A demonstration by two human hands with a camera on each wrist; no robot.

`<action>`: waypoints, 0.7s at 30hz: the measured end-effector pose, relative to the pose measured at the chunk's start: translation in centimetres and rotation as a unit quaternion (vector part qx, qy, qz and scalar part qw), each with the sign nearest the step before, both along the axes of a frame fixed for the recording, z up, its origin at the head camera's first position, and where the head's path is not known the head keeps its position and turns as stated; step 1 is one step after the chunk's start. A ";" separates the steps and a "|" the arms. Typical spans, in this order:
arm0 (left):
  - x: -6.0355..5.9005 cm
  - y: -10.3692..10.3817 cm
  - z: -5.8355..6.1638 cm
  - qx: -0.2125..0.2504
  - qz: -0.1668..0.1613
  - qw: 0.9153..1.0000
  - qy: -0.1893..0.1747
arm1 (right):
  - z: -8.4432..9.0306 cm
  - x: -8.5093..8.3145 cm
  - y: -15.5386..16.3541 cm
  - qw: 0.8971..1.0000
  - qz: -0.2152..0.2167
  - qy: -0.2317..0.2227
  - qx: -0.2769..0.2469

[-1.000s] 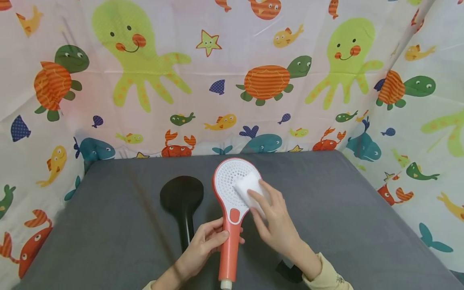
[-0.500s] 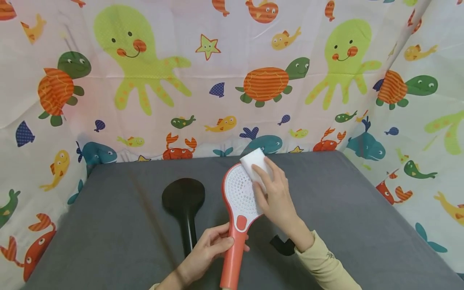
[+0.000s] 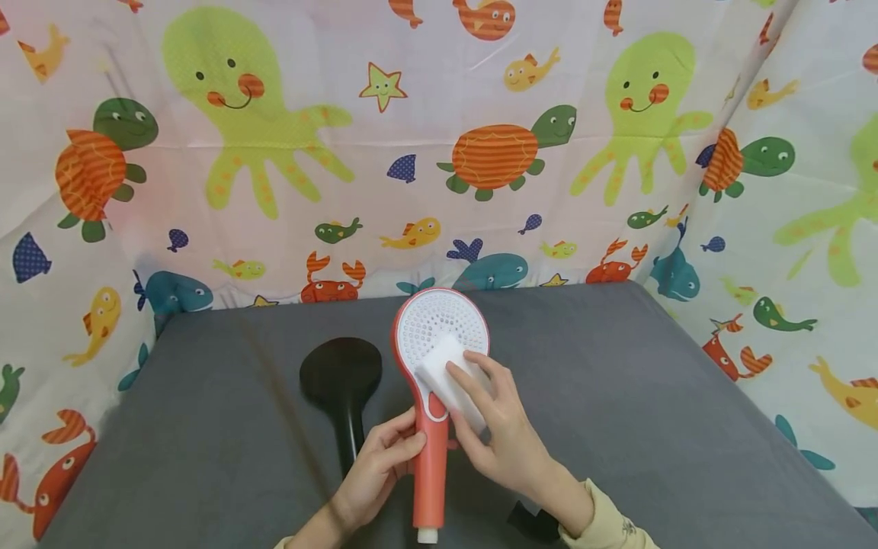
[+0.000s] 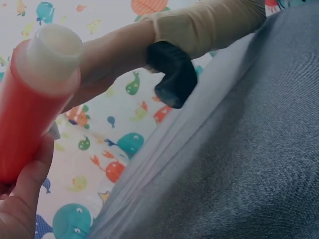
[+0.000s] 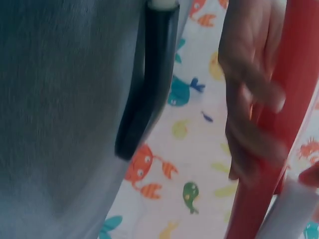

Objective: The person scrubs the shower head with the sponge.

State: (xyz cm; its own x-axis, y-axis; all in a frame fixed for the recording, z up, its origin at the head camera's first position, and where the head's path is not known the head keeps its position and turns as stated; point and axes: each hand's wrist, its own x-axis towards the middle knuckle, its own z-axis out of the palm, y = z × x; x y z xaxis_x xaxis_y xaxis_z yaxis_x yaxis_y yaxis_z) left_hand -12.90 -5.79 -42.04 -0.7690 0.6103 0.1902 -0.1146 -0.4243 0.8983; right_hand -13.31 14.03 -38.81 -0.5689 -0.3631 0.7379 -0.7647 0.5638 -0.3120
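My left hand [image 3: 384, 457] grips the coral-red handle of a handheld shower head [image 3: 430, 484], its white nozzle face turned toward me and its round head pointing away. In the right hand [image 3: 504, 431] is a white sponge [image 3: 446, 366], pinched between fingers and thumb. It lies against the lower right of the nozzle face and partly covers the button below. The left wrist view shows the handle's pale end [image 4: 55, 52] close up, with the left thumb [image 4: 32, 184] along the handle. From the right wrist, the sponge [image 5: 291, 211] shows beside the red handle [image 5: 279, 134].
A second shower head [image 3: 341, 374], all black, lies on the grey cloth-covered table [image 3: 617, 396] left of the red one; its lower handle is behind the left hand. A curtain [image 3: 425, 152] printed with sea animals hangs at the back and sides. A black band [image 3: 531, 522] sits by the right wrist.
The sponge went up to the top right edge of the nozzle face, then back down to its lower part by the button. The red shower head swung right and returned left.
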 end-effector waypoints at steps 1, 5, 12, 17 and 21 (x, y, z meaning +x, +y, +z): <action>0.0 0.0 0.0 0.008 0.005 1.000 -0.003 | 0.0 0.3 -0.2 1.000 0.014 0.004 0.001; -0.1 -0.3 0.1 0.051 0.037 0.998 -0.014 | -0.2 1.5 -0.6 0.996 0.084 0.032 0.018; -0.6 -0.7 0.2 0.129 0.071 0.989 0.007 | -0.7 2.1 0.0 0.959 0.236 0.137 0.071; -0.5 -0.6 0.1 0.128 0.083 0.988 0.009 | -0.8 1.1 -0.1 0.955 0.245 0.161 0.039; -0.3 -0.4 0.0 0.112 0.083 0.990 0.028 | -0.8 0.1 -0.9 0.979 0.166 0.118 -0.013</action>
